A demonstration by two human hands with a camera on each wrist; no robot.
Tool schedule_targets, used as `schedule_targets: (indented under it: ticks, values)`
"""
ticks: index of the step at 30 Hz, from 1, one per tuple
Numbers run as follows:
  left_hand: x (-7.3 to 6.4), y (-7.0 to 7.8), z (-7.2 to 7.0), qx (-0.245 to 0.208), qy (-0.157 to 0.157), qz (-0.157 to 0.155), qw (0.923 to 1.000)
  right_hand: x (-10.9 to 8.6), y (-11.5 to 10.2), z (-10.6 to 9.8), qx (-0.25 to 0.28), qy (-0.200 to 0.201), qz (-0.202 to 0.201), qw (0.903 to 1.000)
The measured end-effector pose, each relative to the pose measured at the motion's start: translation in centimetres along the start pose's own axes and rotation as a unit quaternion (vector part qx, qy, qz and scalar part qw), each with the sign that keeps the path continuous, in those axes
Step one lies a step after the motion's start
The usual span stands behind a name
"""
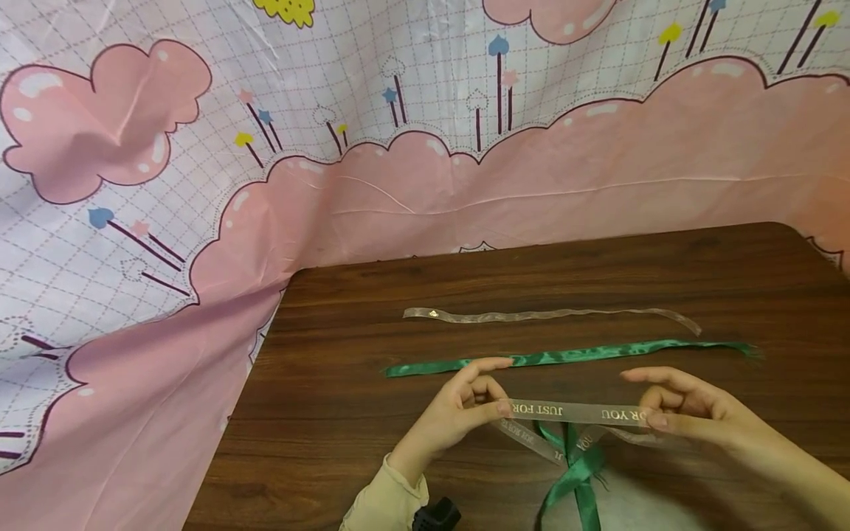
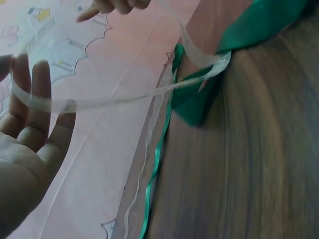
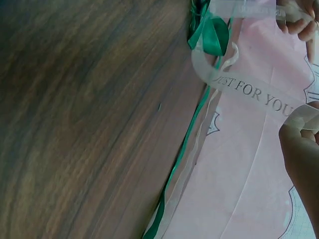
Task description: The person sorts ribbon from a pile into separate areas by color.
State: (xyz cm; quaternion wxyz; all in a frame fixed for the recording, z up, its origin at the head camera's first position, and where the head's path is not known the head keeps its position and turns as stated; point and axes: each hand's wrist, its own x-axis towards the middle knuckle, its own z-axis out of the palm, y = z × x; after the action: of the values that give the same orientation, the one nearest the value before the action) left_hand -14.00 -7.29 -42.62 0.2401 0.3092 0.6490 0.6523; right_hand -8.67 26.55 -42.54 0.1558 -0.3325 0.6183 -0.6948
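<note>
A sheer ribbon (image 1: 571,411) printed "JUST FOR YOU" is stretched between two hands above the table. My left hand (image 1: 458,404) pinches one part of it between thumb and fingers, and my right hand (image 1: 704,409) pinches another. Below, the same ribbon loops back on both sides toward a gathered green satin ribbon (image 1: 576,479), whose folds and tails lie under the hands. In the left wrist view the sheer band runs across the fingers (image 2: 42,94). The right wrist view shows its lettered loop passing by the green ribbon folds (image 3: 215,37).
Beyond the hands, a flat green ribbon (image 1: 598,352) lies across the brown wooden table (image 1: 319,413). Farther back is another thin sheer ribbon (image 1: 518,318). A cartoon-print cloth (image 1: 372,199) hangs behind and to the left. A black device (image 1: 436,514) sits at the left sleeve.
</note>
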Motion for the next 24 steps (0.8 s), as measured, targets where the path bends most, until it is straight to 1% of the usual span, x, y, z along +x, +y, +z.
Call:
schedule_targets:
  ticks: [2, 5, 8, 11, 13, 14, 19, 24]
  values:
    - [-0.3, -0.1, -0.6, -0.004, 0.01, -0.002, 0.9999, -0.2, -0.1, -0.2, -0.008, 0.005, 0.001, 1.0]
    - [-0.8, -0.1, -1.3, -0.01, 0.031, -0.006, 0.9994, -0.4, -0.2, -0.5, -0.019, 0.021, 0.017, 0.9995]
    - [-1.2, -0.1, -2.0, -0.018, 0.052, -0.005, 0.9985, -0.9, 0.0, -0.9, -0.029, 0.036, 0.019, 0.9987]
    - [-1.5, 0.0, -2.6, -0.023, 0.069, 0.001, 0.9973, -1.3, -0.1, -1.2, -0.049, 0.055, 0.027, 0.9969]
    - [-1.7, 0.0, -3.1, -0.023, 0.08, 0.003, 0.9966, -1.5, -0.2, -1.4, -0.048, 0.061, 0.027, 0.9966]
    - [-1.8, 0.0, -3.3, -0.022, 0.085, 0.002, 0.9962, -1.6, -0.2, -1.6, -0.037, 0.055, 0.029, 0.9973]
    - [-2.2, 0.0, -4.2, -0.01, 0.102, -0.005, 0.9947, -2.4, -0.2, -2.2, -0.035, 0.065, 0.049, 0.9961]
    - [-2.5, -0.2, -4.8, -0.009, 0.111, -0.012, 0.9937, -3.2, 0.1, -2.9, -0.043, 0.092, 0.078, 0.9917]
